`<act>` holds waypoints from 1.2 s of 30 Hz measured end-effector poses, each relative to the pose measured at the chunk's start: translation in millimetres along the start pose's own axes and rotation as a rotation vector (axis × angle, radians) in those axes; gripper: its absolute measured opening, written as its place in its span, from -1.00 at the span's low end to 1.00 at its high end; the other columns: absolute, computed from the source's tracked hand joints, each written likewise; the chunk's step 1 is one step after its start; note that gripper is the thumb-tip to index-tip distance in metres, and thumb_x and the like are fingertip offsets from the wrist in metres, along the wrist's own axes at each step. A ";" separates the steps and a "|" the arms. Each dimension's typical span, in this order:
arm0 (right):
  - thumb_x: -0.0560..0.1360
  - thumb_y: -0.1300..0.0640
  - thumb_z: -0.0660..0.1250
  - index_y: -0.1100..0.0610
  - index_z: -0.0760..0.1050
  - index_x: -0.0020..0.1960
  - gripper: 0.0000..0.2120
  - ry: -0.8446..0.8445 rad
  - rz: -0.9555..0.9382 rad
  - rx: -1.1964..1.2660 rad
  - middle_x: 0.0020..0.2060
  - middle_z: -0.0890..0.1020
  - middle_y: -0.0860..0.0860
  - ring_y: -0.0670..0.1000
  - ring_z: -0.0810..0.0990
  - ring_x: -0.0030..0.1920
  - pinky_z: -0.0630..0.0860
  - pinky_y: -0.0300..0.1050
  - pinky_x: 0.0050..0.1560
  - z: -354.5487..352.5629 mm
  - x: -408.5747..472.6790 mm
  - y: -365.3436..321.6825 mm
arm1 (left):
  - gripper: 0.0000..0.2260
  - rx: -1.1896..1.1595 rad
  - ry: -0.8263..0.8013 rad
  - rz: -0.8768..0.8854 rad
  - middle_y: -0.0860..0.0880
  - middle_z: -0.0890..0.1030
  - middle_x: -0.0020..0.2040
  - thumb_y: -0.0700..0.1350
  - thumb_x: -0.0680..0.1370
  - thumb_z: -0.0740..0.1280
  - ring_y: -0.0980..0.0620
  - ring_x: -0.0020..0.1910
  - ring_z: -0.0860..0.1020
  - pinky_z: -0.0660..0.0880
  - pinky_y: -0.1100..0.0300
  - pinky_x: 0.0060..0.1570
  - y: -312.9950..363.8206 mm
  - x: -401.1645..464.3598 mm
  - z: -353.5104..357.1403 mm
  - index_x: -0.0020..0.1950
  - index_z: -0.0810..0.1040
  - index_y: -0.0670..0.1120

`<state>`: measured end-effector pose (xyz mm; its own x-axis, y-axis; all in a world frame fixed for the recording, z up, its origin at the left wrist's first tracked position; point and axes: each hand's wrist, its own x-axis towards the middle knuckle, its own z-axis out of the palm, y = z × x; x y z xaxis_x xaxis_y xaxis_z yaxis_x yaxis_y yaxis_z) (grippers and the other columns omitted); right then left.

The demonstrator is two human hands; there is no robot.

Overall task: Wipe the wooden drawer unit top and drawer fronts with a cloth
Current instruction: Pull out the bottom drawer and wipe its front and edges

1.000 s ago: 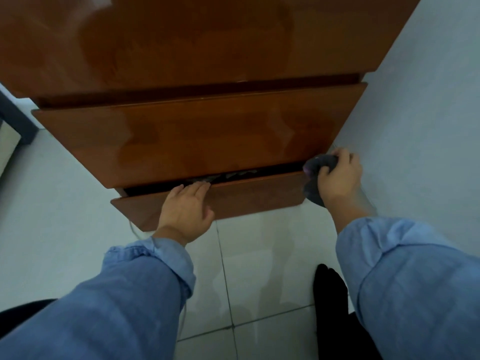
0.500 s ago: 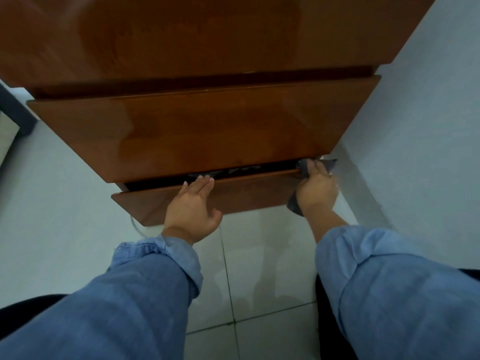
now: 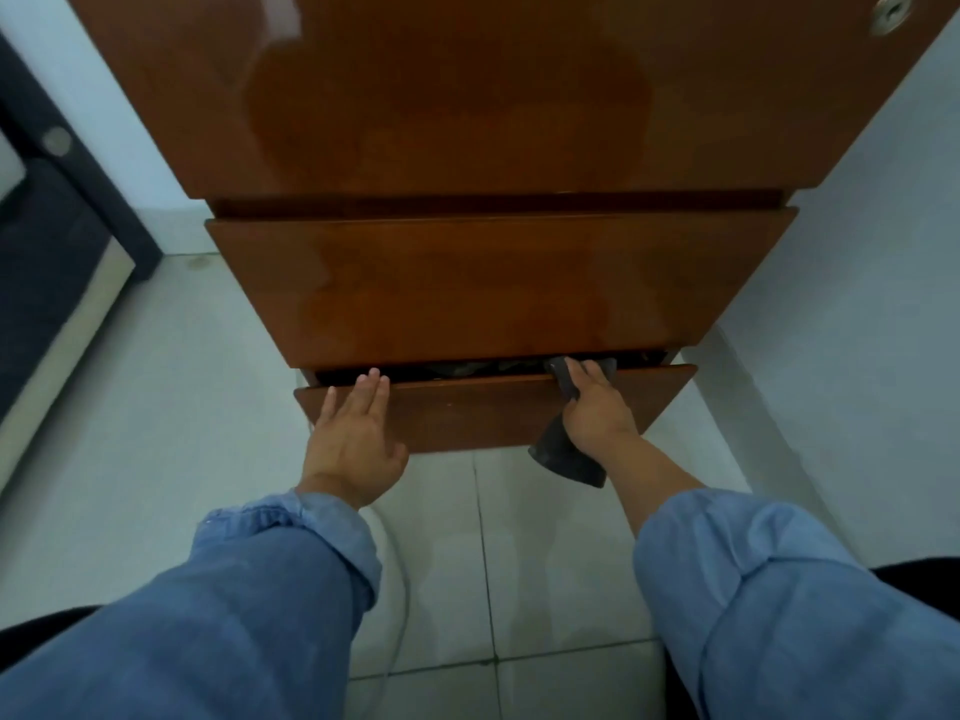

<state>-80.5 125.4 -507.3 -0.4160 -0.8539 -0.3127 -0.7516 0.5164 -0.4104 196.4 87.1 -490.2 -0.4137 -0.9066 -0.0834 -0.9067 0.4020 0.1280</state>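
A glossy brown wooden drawer unit (image 3: 493, 96) fills the upper view, seen from above. Its bottom drawer (image 3: 467, 413) stands slightly pulled out, with a dark gap above its front. My left hand (image 3: 353, 433) lies flat against the left part of that drawer front, fingertips at its top edge. My right hand (image 3: 597, 407) presses a dark grey cloth (image 3: 566, 459) against the right part of the same front; the cloth folds over the top edge and hangs below my wrist. The middle drawer front (image 3: 493, 283) sits above, closed.
A white wall (image 3: 857, 304) stands close on the right of the unit. White floor tiles (image 3: 519, 563) lie below, with a thin pale cable (image 3: 405, 589) running across them. A dark piece of furniture (image 3: 47, 241) is at the far left. A metal lock (image 3: 891, 10) sits top right.
My right hand has slid the cloth leftward from the drawer's right corner onto its front. The left hand stays on the drawer front. The view has pulled back and up.
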 end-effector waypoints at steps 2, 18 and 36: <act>0.60 0.27 0.05 -0.09 -0.05 0.55 -0.39 0.001 0.022 -0.026 0.55 -0.07 -0.14 0.15 0.27 0.44 0.36 -0.01 0.25 0.9 -2.9 -5.5 | -0.30 0.013 -0.031 -0.076 -0.10 -0.01 0.58 0.06 0.55 0.21 -0.03 0.55 -0.03 -0.16 0.00 0.50 -13.7 -5.0 -2.6 0.57 -0.04 -0.17; 0.60 0.27 0.05 -0.16 -0.19 0.54 -0.32 -0.211 -0.162 -0.118 0.54 -0.17 -0.19 0.14 0.29 0.43 0.45 0.01 0.13 54.5 -30.4 -113.0 | -0.31 -0.146 -0.042 -0.126 -0.06 0.03 0.58 0.07 0.54 0.22 -0.02 0.55 0.01 -0.09 0.06 0.52 -35.1 -5.9 2.4 0.57 0.00 -0.10; 0.59 0.31 0.11 -0.03 -0.29 0.54 -0.26 -0.137 -0.146 -0.188 0.52 -0.30 -0.13 0.10 0.49 0.24 0.40 -0.10 -0.25 85.8 -50.3 -149.5 | -0.74 -1.240 0.210 -0.610 0.01 0.53 0.01 -0.22 0.60 0.11 -0.03 -0.01 0.46 0.32 0.17 0.02 -59.2 -6.3 1.3 0.11 0.52 0.05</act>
<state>96.7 96.6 -503.8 -0.2331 -0.8951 -0.3800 -0.8857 0.3568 -0.2970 252.6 69.2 -498.5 0.1348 -0.9417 -0.3084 -0.2287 -0.3324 0.9150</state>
